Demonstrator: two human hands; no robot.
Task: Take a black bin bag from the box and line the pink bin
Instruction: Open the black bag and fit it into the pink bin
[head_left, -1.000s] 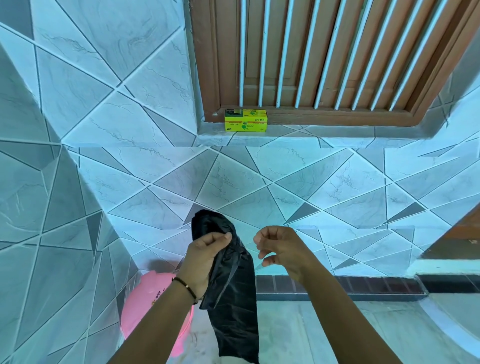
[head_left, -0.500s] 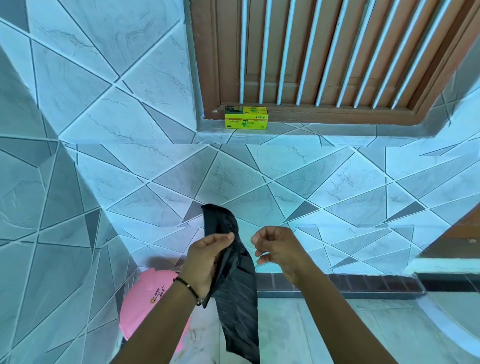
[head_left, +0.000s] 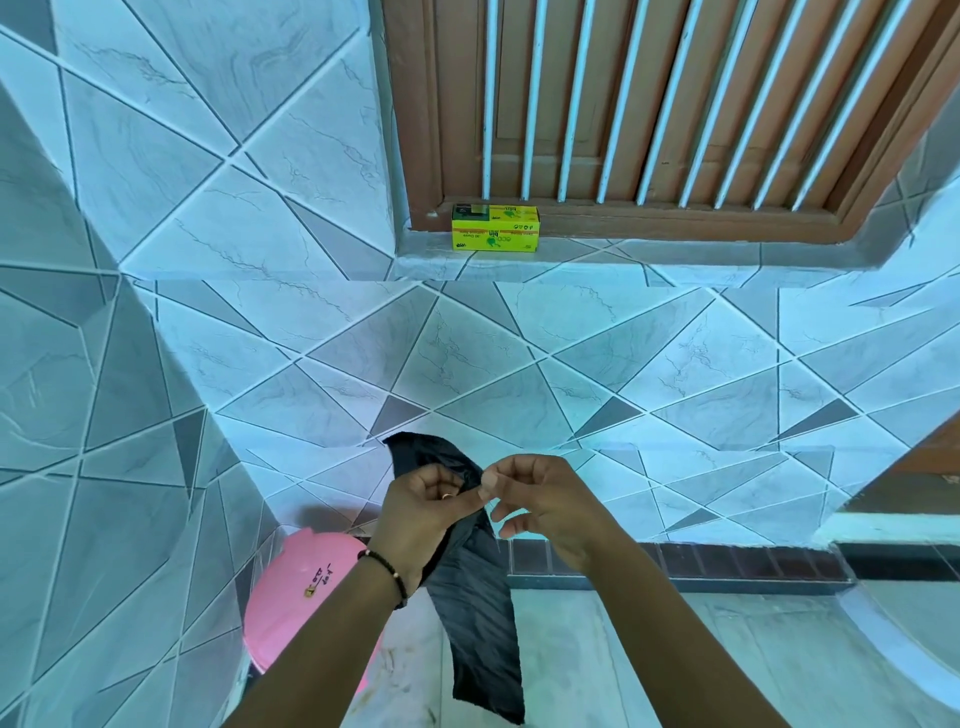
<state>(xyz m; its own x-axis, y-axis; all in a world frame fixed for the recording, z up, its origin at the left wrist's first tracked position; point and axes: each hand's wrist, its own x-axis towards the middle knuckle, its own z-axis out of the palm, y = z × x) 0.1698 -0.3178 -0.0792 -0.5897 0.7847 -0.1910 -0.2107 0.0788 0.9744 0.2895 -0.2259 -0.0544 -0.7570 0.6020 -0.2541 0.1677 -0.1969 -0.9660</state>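
Note:
A folded black bin bag (head_left: 480, 613) hangs in front of me, its top sticking up above my fingers. My left hand (head_left: 421, 514) grips its upper part. My right hand (head_left: 535, 499) pinches the bag's edge with thumb and forefinger, touching the left hand. The pink bin (head_left: 296, 597) stands on the floor at the lower left, partly hidden behind my left forearm. The yellow bin bag box (head_left: 494, 227) sits on the window sill above.
A tiled wall (head_left: 467, 364) rises straight ahead, and another tiled wall (head_left: 78, 467) closes the left side. A wooden window with white bars (head_left: 649, 104) is above the sill. A dark brick skirting (head_left: 727, 564) runs along the pale floor.
My right hand has moved left and closed its fingertips on the bag's edge beside the left hand. The bag has turned slightly and my view has tilted a little upward.

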